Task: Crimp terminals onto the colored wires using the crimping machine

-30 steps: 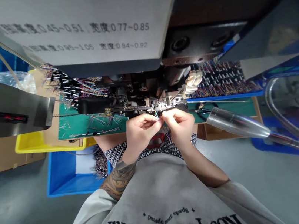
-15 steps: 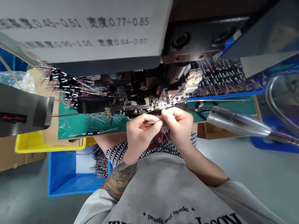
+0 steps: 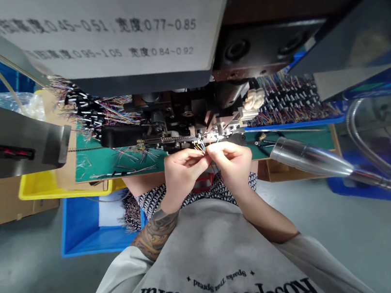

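Observation:
My left hand (image 3: 182, 173) and my right hand (image 3: 231, 162) meet fingertip to fingertip in front of a crimping machine's metal die (image 3: 212, 134). Both pinch a small bundle of thin coloured wires (image 3: 202, 148) held just below the die. The wires trail down between my hands toward my lap. A strip of terminals (image 3: 165, 141) runs in from the left to the die. The wire tips are too small to make out.
Piles of black-and-white wire harnesses lie at the left (image 3: 91, 114) and on a blue tray at the right (image 3: 291, 100). A green mat (image 3: 109, 161) covers the bench. A yellow bin (image 3: 40, 189) and a blue bin (image 3: 82, 227) sit at the left. A flexible lamp (image 3: 315, 160) reaches in from the right.
Both hands have edged slightly up toward the die, still pinching the wires; the fingertips have shifted a little on the bundle.

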Motion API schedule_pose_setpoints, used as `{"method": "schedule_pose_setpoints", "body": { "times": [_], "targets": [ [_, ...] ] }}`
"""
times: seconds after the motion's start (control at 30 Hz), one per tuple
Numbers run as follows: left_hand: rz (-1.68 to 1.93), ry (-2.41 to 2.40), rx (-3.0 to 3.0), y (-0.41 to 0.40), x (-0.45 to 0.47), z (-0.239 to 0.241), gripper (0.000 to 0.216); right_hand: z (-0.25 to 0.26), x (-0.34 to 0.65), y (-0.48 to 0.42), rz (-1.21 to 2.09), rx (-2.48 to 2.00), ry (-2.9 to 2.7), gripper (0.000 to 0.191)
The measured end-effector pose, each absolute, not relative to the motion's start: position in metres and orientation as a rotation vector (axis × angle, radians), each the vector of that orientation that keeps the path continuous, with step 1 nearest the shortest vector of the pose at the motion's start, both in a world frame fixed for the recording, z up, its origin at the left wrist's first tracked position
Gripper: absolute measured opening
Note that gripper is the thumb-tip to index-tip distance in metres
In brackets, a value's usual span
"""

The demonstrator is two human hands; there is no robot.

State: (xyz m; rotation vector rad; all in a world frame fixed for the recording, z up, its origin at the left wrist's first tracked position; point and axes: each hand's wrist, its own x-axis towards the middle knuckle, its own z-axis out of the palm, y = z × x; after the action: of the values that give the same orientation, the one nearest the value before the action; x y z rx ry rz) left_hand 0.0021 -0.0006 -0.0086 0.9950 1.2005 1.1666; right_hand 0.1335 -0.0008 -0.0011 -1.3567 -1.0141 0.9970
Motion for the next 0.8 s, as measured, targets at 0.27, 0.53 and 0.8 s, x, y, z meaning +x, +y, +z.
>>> {"method": "schedule_pose_setpoints", "body": {
  "times": [0.27,0.53,0.8],
  "targets": [
    [1.186,1.195,1.024,0.000,0.004,-0.005,0.014,-0.007,0.135,0.005,1.034,-1.359,-1.001,0.033],
    [1.169,1.240,1.068,0.000,0.000,-0.010,0.016,-0.007,0.134,0.003,1.045,-1.355,-1.000,0.022],
    [1.138,1.218,1.052,0.001,0.001,-0.005,0.014,-0.001,0.134,-0.007,0.940,-1.364,-1.113,0.015]
  ]
}}
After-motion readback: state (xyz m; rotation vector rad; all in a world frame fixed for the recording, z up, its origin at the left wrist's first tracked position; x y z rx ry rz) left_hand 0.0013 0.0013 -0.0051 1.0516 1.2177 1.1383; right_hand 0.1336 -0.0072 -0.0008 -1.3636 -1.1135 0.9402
